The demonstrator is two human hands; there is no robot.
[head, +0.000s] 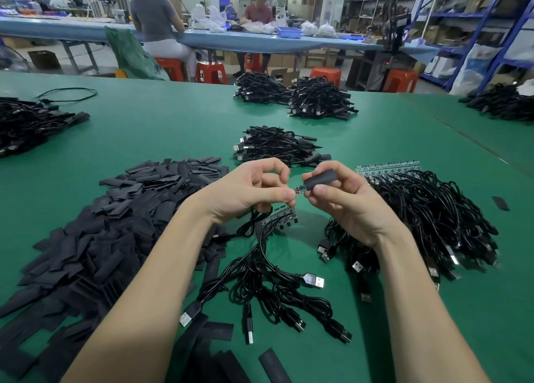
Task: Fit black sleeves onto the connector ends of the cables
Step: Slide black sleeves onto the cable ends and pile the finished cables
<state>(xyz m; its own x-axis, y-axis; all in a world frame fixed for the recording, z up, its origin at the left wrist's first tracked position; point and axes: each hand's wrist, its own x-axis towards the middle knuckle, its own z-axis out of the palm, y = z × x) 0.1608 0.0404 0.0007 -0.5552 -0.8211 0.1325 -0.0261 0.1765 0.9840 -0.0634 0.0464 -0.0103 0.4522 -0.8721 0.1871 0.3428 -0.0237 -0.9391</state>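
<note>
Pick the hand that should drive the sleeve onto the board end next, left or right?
Right. The right hand already grips the black sleeve, its open mouth facing the small board end and almost at it. The left hand pinches that board end, so it is better placed to steady it.

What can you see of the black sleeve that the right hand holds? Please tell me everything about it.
The black sleeve is a short matte tube, like soft rubber or heat-shrink, pressed open rather than flat. It lies nearly level above the green table. The right hand pinches it between thumb and fingers. Its left mouth meets the tip of a small green circuit board, which the left hand pinches. How far the board is inside cannot be told.
</note>
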